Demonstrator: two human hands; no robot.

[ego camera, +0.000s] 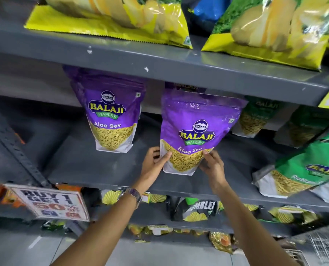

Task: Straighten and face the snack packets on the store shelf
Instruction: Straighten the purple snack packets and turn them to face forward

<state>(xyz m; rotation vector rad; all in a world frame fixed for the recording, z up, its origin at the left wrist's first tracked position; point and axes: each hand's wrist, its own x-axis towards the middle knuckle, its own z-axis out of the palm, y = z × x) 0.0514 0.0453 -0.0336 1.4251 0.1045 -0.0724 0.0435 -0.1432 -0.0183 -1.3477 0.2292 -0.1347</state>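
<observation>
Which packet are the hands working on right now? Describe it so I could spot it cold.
Find the grey middle shelf, under the row of yellow chip bags. Two purple Balaji Aloo Sev pouches stand on it; take the right-hand pouch, nearer the front edge. Unlike the left-hand pouch set further back, it is gripped at its lower corners by the left hand and right hand.

Both bare forearms reach up and forward, converging on the purple packet (196, 131). The left hand (154, 166) clasps its lower left edge, thumb across the front and fingers behind. The right hand (212, 166) pinches its lower right edge. A wristwatch (132, 194) circles the left wrist.
</observation>
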